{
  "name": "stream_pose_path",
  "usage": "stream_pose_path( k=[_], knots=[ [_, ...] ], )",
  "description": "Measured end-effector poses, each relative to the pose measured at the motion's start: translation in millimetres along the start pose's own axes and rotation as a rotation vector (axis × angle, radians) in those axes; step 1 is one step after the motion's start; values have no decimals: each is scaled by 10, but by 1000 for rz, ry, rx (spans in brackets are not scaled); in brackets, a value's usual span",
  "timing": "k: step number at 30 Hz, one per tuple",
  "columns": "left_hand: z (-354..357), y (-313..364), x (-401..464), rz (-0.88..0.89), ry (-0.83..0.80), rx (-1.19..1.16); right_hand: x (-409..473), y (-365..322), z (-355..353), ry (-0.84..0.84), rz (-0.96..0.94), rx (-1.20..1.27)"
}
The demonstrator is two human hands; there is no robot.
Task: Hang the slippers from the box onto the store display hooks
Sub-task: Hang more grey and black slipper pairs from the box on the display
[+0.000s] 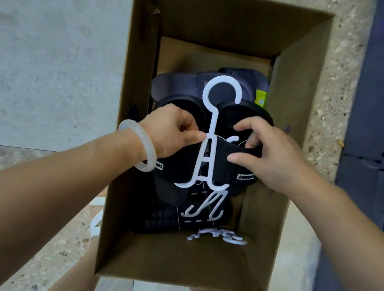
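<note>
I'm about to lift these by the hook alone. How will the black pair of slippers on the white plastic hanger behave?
Probably light: the left hand only pinches the white plastic hanger. The thin hanger may flex slightly. The black pair of slippers sit on open prongs, so they could swing or slip off if tilted; the right hand steadies one strap.

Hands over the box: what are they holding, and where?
Left hand pinches the white hanger at its stem; right hand grips the strap of the right black slipper on it.
</note>
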State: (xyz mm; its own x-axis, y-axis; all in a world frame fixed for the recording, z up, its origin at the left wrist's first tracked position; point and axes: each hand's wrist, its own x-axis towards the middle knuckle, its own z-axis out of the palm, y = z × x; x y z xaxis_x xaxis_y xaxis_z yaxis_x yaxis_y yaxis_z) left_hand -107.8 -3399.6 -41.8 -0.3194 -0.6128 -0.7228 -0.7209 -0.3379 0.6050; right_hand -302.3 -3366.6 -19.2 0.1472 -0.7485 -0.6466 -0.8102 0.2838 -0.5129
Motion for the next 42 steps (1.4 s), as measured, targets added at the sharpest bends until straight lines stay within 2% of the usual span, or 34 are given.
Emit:
stream_pose_path(
  k=[4,7,10,12,16,21,27,31,35,37,38,40,42],
  knots=[
    [-202,295,-339,141,109,-56,-285,-116,-303,238,-112,58],
    [-275,481,-520,107,63,3,-481,-196,-355,231,-85,149],
    [-439,752,-660,124,68,-44,-679,-312,-540,323,-85,299],
    [-528,939,-798,146,36,-49,-835,-394,-677,320,-87,353],
    [-651,1288,-1072,204,81,-71,-1120,-635,-981,242,-44,218],
    [-842,1721,-1476,326,173,-125,-1551,-1024,-1564,342,-50,144],
    [-1105,2540,-2280,685,274,77,-2472,-1508,-2127,626,-95,250],
    [-1250,3157,-2949,1172,459,316,-3331,-1861,-2459,801,-102,187],
    [-1326,3737,-3628,1483,600,472,-4162,-2216,-2725,995,-113,85],
    [-1371,4031,-3993,1484,643,352,-4531,-2381,-2842,1045,-112,49],
    [-1365,4184,-4160,1436,613,241,-4701,-2449,-2912,1055,-96,39],
    [-1273,4457,-4467,1298,446,76,-5030,-2525,-3008,1062,-72,74],
    [-1131,4615,-4702,1192,268,43,-5346,-2530,-3030,1073,-45,152]
  ],
)
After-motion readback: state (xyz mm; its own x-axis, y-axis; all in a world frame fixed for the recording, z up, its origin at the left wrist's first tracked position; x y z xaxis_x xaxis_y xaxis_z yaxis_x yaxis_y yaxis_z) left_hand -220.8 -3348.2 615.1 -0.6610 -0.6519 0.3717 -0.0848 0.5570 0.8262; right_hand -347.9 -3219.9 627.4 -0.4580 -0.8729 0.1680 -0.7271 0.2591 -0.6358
